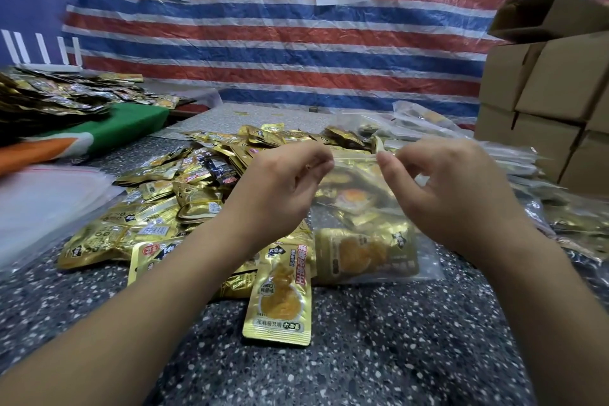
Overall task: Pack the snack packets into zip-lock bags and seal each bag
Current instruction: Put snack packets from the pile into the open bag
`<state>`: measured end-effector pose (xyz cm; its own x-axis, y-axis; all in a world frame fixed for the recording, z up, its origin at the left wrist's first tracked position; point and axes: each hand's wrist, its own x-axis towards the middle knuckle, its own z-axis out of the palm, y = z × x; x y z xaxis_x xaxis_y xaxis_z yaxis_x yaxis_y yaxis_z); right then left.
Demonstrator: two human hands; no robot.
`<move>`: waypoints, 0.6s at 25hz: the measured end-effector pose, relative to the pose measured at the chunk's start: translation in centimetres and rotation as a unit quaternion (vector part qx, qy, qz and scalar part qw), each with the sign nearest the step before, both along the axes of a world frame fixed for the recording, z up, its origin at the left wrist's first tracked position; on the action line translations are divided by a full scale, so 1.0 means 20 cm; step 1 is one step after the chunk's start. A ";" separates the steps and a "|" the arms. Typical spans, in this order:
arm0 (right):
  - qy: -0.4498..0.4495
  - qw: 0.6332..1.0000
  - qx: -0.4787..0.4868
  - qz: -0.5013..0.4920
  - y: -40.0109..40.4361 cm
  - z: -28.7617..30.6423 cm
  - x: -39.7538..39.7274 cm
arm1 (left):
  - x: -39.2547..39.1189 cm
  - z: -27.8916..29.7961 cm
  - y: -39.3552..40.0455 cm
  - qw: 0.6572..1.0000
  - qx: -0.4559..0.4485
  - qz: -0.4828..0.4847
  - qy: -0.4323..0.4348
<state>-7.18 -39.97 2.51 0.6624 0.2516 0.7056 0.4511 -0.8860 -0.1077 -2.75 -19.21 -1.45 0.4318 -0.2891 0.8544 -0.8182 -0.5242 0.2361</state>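
Fingers of my left hand (pixel 283 181) and my right hand (pixel 451 184) pinch the top strip of the zip-lock bag (pixel 362 208), one grip at each end, both curled tight on the plastic. I hold this bag upright, its bottom resting on the speckled surface (pixel 379 356). Gold snack packets (pixel 365 250) are inside it. Left of the bag lies the loose pile of packets (pixel 171 201); one single packet (pixel 280 300) lies just in front of the bag. Right of the bag are filled bags (pixel 494 158), and cardboard boxes (pixel 553 92) beyond.

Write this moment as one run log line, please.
left hand: pinches bag top | right hand: pinches bag top | zip-lock bag: filled, upright | step: sealing
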 end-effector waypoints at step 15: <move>0.182 0.963 -0.094 0.177 0.27 -0.23 -0.04 | 0.05 -0.05 0.02 0.995 0.060 0.015 0.083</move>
